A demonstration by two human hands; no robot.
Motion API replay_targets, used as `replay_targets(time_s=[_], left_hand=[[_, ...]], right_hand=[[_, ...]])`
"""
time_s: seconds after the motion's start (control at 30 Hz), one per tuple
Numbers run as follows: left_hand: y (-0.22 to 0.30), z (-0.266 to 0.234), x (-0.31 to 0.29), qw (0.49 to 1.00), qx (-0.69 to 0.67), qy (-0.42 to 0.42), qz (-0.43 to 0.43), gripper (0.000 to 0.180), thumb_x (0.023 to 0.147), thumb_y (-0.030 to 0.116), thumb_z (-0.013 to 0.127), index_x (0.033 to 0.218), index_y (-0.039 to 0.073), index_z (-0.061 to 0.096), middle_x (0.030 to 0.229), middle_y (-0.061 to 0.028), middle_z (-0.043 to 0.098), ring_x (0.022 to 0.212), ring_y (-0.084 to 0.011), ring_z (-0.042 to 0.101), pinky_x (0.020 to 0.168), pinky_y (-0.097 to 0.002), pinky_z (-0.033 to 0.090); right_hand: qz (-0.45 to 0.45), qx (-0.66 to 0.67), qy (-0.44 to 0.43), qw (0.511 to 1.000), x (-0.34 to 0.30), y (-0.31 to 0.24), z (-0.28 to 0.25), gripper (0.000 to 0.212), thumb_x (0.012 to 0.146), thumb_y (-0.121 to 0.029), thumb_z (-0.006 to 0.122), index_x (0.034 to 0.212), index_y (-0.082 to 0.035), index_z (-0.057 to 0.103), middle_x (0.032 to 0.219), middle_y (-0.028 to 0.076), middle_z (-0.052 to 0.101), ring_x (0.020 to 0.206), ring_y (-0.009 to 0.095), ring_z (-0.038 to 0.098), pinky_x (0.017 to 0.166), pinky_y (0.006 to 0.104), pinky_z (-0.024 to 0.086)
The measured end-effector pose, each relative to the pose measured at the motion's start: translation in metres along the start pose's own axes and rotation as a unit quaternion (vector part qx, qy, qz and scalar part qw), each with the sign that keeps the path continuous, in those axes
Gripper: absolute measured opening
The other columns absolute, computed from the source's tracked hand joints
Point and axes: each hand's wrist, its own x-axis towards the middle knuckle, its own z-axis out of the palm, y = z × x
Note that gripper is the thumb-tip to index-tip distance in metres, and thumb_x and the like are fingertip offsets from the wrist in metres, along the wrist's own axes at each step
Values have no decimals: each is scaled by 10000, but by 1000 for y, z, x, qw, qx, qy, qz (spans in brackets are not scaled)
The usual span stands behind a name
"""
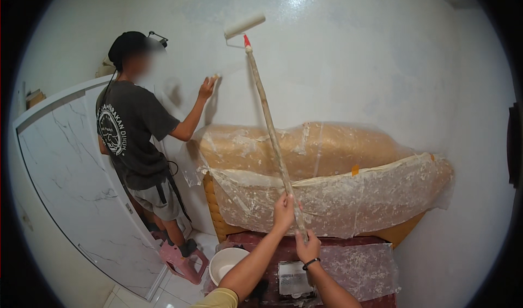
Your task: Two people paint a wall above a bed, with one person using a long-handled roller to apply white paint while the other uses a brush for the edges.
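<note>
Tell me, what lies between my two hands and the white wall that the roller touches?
In the head view, a plastic-wrapped headboard stands between the hands and the wall; the roller pole passes over it.

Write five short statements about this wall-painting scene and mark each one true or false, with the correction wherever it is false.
1. Both hands grip the long pole: left hand above, right hand below. True.
2. The paint roller at the pole's top rests on the floor. False: it is up against the white wall.
3. The headboard under the wall is bare. False: plastic sheeting covers it.
4. A co-worker stands on a pink stool with one hand at the wall. True.
5. The bowl near the stool is black. False: it is white.
</note>
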Motion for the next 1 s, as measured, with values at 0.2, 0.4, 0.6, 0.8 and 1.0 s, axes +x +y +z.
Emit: replay_targets(time_s=[0.2, 0.4, 0.6, 0.8, 1.0], left_hand=[[-43, 13, -70, 998, -6, -32, -47, 237, 957, 211, 396, 1071, 20, 478, 731, -71, 588, 628, -126, 587, 553, -248, 463], [-62, 9, -93, 998, -6, -27, -49, 229, 957, 225, 405, 1018, 17, 479, 751, -80, 591, 660, -144, 600, 590, -266, 488], [-37, -2, -61, 999, -22, -27, -37, 229, 955, 195, 407, 1080, 17, 479, 755, -74, 593, 652, -130, 588, 573, -258, 472], [-1, -11, -3, 1000, -10, -21, -12, 237, 955, 202, 410, 1081, 19, 491, 748, -71, 599, 650, -136, 589, 591, -259, 478], [21, -17, 20, 997, -2, -80, 13, 257, 953, 228, 413, 1107, 31, 472, 869, -96, 612, 726, -171, 620, 632, -271, 503]], right_hand=[[86, -58, -7, 995, -61, 32, -42, 254, 798, -251, 632, 788, -1, 589, 621, 162, 577, 579, 254, 591, 549, 350, 440], [106, -57, 5, 993, -88, 41, -49, 262, 794, -251, 636, 780, 6, 589, 614, 170, 573, 556, 261, 583, 536, 356, 436], [104, -43, -16, 994, -57, 21, -28, 293, 803, -295, 621, 794, -3, 599, 616, 176, 575, 554, 282, 576, 538, 363, 434], [29, -6, 39, 999, -7, -9, 5, 306, 788, -303, 634, 836, -1, 622, 639, 207, 581, 606, 322, 610, 551, 368, 443], [58, -51, 41, 996, -1, 3, 13, 326, 759, -311, 666, 828, 7, 635, 642, 201, 591, 590, 283, 617, 551, 345, 448]])
